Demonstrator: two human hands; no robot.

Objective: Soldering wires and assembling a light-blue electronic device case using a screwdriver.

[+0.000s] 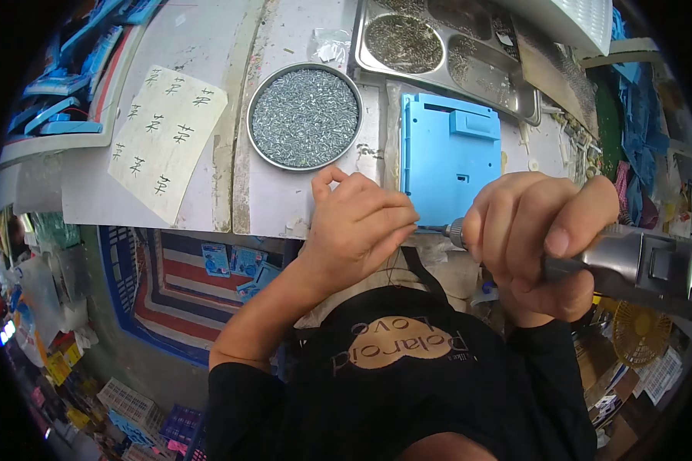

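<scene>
In my right hand (542,238) I grip a powered screwdriver (615,257), a grey metal tool lying sideways with its bit pointing left. My left hand (361,219) has its thumb and fingers pinched together at the bit's tip; whatever they hold is too small to make out. Just beyond both hands, a light blue plastic casing (446,154) lies flat at the table's front edge, with a raised block near its far side. To its left, close to my left fingers, stands a round metal dish (306,167) full of small silver screws (304,115).
A steel compartment tray (527,107) with small metal pieces stands at the back. On the left lie a handwritten paper sheet (161,142) and a white bin (54,146) of blue plastic parts (61,88). Below the table edge sits a blue basket (123,296) with striped lining.
</scene>
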